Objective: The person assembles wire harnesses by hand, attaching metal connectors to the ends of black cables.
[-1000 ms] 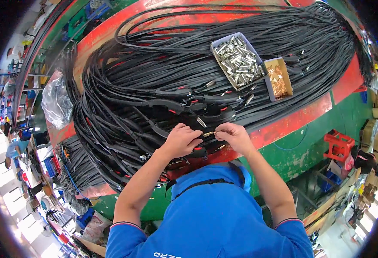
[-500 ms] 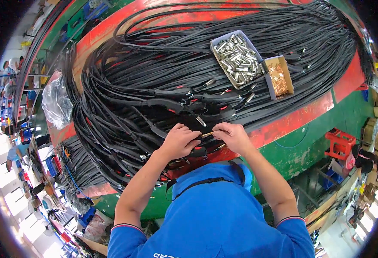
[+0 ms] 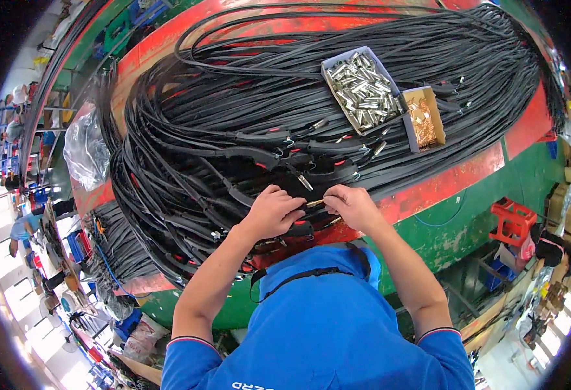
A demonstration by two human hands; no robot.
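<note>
My left hand (image 3: 274, 212) and my right hand (image 3: 352, 208) meet near the table's front edge, fingers pinched. Between the fingertips shows a thin brass-coloured metal piece (image 3: 314, 203), held from both ends; its exact kind is too small to make out. Just beyond the hands a silver metal plug (image 3: 305, 182) lies on black cables (image 3: 214, 107). Thick black cable sleeves with red marks (image 3: 253, 156) spread around it. Farther right stand an open box of silver metal sleeves (image 3: 363, 88) and a smaller cardboard box of copper-coloured parts (image 3: 423, 119).
The cables cover most of the red table (image 3: 457, 183). A clear plastic bag (image 3: 85, 151) rests at its left end. Beyond the table on the right, a red stool (image 3: 513, 220) stands on the green floor (image 3: 451, 227). Another person (image 3: 24, 231) is at the far left.
Both hands stay almost in place, still pinching the brass-coloured piece, with only a slight shift of the fingers. The whole view has moved very slightly.
</note>
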